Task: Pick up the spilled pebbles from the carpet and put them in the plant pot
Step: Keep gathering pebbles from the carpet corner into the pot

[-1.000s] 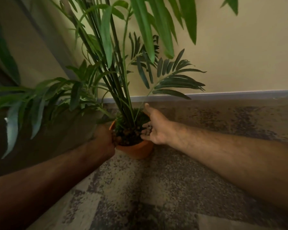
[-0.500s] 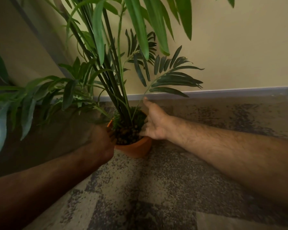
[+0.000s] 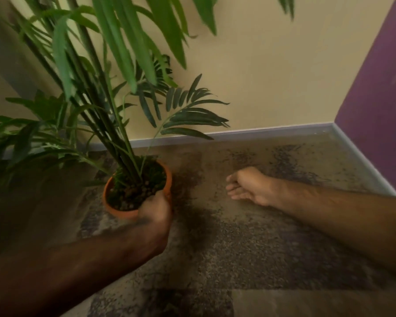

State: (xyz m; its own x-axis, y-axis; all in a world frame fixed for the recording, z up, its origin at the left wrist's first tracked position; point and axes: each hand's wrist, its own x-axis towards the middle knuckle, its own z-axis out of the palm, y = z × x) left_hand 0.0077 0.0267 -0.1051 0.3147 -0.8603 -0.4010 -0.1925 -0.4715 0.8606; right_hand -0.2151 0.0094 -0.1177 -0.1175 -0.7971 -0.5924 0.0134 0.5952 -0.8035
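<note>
An orange plant pot [image 3: 114, 208] stands on the mottled carpet [image 3: 249, 243] and carries a tall green palm [image 3: 114, 92]. Brown pebbles [image 3: 137, 191] lie on the soil inside it. My left hand [image 3: 157, 211] grips the pot's near right rim, fingers curled over the edge. My right hand [image 3: 249, 186] hovers low over the carpet to the right of the pot, palm turned left, fingers loosely bent and holding nothing. I cannot make out any loose pebbles on the patterned carpet.
A cream wall [image 3: 272, 65] with a grey skirting board [image 3: 261, 130] runs behind the pot. A purple wall [image 3: 380, 99] closes the corner on the right. Long fronds [image 3: 14, 138] spread out low to the left of the pot.
My right hand has left the pot's rim and swung out to the right over the carpet. My left hand has shifted from the pot's left side to its near right rim. The view turned right.
</note>
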